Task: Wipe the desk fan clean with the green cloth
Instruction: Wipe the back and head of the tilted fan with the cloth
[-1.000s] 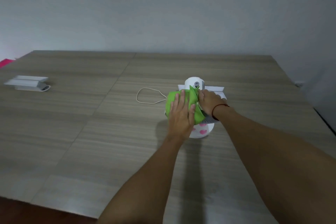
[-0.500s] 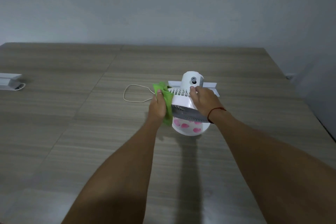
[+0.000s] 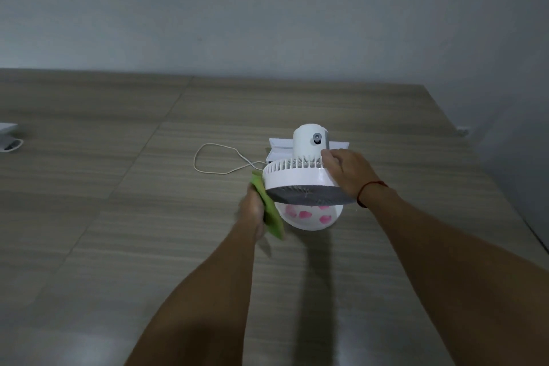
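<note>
A small white desk fan (image 3: pixel 297 174) stands mid-table, its head tilted so the grey front grille faces me and down. Its round white base (image 3: pixel 309 218) carries pink marks. My right hand (image 3: pixel 346 172) grips the right side of the fan's rim. My left hand (image 3: pixel 252 211) holds the green cloth (image 3: pixel 271 211) against the fan's lower left side, beside the grille edge. The hand is blurred. Part of the cloth is hidden behind my fingers.
A white cable (image 3: pixel 208 157) loops on the table (image 3: pixel 118 217) left of the fan. A flat white box (image 3: pixel 277 147) lies behind the fan. Another white object (image 3: pixel 9 137) sits at the far left edge. A grey wall rises behind the table.
My left hand slid the green cloth from the top of the fan down to its lower left side. The right hand kept its hold on the rim, and the view moved closer.
</note>
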Demonstrator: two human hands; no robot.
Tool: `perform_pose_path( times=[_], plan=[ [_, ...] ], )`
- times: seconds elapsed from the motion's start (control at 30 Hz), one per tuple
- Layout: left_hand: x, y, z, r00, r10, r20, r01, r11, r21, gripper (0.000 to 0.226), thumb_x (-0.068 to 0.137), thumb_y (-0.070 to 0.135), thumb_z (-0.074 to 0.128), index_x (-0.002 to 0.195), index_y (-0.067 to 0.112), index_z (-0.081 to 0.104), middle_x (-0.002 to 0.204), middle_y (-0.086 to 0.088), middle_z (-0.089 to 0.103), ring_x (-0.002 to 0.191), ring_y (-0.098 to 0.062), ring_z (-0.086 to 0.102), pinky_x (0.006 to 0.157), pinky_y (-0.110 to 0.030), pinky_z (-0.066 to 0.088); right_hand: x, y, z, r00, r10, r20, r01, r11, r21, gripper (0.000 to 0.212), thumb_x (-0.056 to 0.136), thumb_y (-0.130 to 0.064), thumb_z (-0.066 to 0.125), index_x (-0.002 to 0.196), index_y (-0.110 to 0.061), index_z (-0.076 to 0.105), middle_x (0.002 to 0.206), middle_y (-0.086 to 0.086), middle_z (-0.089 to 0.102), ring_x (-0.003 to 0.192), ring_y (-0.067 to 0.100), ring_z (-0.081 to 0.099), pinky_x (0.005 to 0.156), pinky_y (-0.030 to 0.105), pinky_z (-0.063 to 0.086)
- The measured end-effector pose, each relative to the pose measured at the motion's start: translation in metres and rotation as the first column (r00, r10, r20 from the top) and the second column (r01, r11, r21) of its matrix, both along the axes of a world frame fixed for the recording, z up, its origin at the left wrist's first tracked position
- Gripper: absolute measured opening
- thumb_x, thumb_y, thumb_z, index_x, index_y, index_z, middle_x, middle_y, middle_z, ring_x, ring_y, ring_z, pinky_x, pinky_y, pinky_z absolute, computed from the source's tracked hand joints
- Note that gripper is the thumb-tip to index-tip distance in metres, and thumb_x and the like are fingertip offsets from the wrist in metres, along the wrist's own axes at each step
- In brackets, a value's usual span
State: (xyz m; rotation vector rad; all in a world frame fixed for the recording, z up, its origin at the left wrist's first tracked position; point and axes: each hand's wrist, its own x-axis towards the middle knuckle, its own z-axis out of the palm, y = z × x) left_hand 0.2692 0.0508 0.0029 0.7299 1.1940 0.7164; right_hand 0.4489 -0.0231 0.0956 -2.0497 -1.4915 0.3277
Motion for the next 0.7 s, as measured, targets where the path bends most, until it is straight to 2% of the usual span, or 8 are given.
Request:
perform_pose_path(
  times=[0.1, 0.2, 0.27, 0.37, 0.47, 0.53, 0.6, 0.7],
  plan=[
    [-0.004, 0.004, 0.023, 0.97, 0.095, -0.225, -0.062, 0.987, 0.151, 0.058, 0.094, 0.053, 0.032, 0.12, 0.014, 0.066, 0.122, -0.013, 0.065, 0.113, -0.029, 0.059, 0.104, -0.043, 0.045, -0.011, 0.001, 0.003, 0.999, -0.034, -0.042, 0.034, 0.999, -0.005, 0.049, 0.097, -0.04, 0.037, 0.05, -0.024, 0.037, 0.058, 0.0, 0.045, 0.066, 0.022, 0.045, 0.053, 0.03, 0.029],
    [0.002, -0.008, 0.047, 0.933, 0.129, -0.337, 0.037, 0.895, 0.446, 0.06, 0.101, 0.045, 0.024, 0.12, 0.005, 0.064, 0.123, -0.02, 0.064, 0.117, -0.033, 0.057, 0.104, -0.042, 0.042, -0.011, -0.003, 0.012, 0.943, -0.174, -0.282, 0.172, 0.985, -0.031, 0.054, 0.096, -0.051, 0.031, 0.062, -0.019, 0.059, 0.071, 0.002, 0.06, 0.072, 0.021, 0.052, 0.065, 0.03, 0.037],
    [0.008, -0.022, 0.06, 0.897, 0.121, -0.424, 0.182, 0.773, 0.607, 0.057, 0.102, 0.041, 0.023, 0.12, 0.004, 0.062, 0.121, -0.021, 0.064, 0.114, -0.035, 0.058, 0.098, -0.04, 0.043, 0.001, -0.006, 0.011, 0.784, -0.332, -0.524, 0.332, 0.938, -0.097, 0.067, 0.095, -0.058, 0.019, 0.095, -0.013, 0.07, 0.099, 0.007, 0.066, 0.092, 0.025, 0.059, 0.084, 0.035, 0.044],
    [0.022, -0.036, 0.067, 0.858, 0.084, -0.506, 0.377, 0.567, 0.732, 0.056, 0.101, 0.042, 0.023, 0.143, 0.011, 0.042, 0.146, -0.014, 0.048, 0.138, -0.031, 0.04, 0.114, -0.043, 0.031, 0.012, -0.016, 0.005, 0.516, -0.405, -0.755, 0.385, 0.897, -0.218, 0.086, 0.084, -0.072, 0.012, 0.104, -0.011, 0.069, 0.106, 0.01, 0.068, 0.104, 0.029, 0.064, 0.098, 0.039, 0.047],
    [0.036, -0.052, 0.07, 0.774, 0.167, -0.611, 0.531, 0.355, 0.769, 0.064, 0.1, 0.047, 0.016, 0.149, 0.009, 0.031, 0.157, -0.009, 0.033, 0.149, -0.027, 0.022, 0.122, -0.041, 0.016, 0.008, -0.023, 0.012, 0.368, -0.353, -0.86, 0.343, 0.911, -0.227, 0.084, 0.089, -0.068, 0.012, 0.115, -0.004, 0.059, 0.106, 0.013, 0.064, 0.083, 0.025, 0.063, 0.075, 0.035, 0.051],
    [0.048, -0.063, 0.071, 0.699, 0.253, -0.669, 0.636, 0.208, 0.743, 0.069, 0.098, 0.048, 0.007, 0.145, 0.01, 0.04, 0.154, -0.007, 0.038, 0.147, -0.028, 0.027, 0.12, -0.042, 0.02, 0.006, -0.027, 0.017, 0.347, -0.274, -0.897, 0.278, 0.943, -0.18, 0.083, 0.092, -0.066, 0.012, 0.121, -0.003, 0.056, 0.096, 0.011, 0.067, 0.07, 0.019, 0.064, 0.059, 0.027, 0.048],
    [0.061, -0.072, 0.074, 0.639, 0.292, -0.712, 0.714, 0.121, 0.69, 0.067, 0.1, 0.043, 0.006, 0.137, 0.01, 0.051, 0.149, -0.007, 0.046, 0.142, -0.029, 0.037, 0.115, -0.045, 0.028, 0.009, -0.031, 0.015, 0.349, -0.224, -0.91, 0.215, 0.964, -0.156, 0.081, 0.09, -0.068, 0.013, 0.112, -0.006, 0.06, 0.078, 0.004, 0.071, 0.06, 0.012, 0.068, 0.05, 0.021, 0.049],
    [0.074, -0.08, 0.08, 0.659, 0.248, -0.711, 0.716, 0.084, 0.693, 0.06, 0.1, 0.038, 0.012, 0.138, 0.014, 0.051, 0.151, -0.008, 0.043, 0.146, -0.027, 0.03, 0.117, -0.043, 0.024, 0.012, -0.038, 0.016, 0.336, -0.175, -0.925, 0.17, 0.978, -0.123, 0.073, 0.085, -0.073, 0.027, 0.102, -0.015, 0.068, 0.095, 0.003, 0.073, 0.085, 0.013, 0.07, 0.07, 0.026, 0.052]
  ],
)
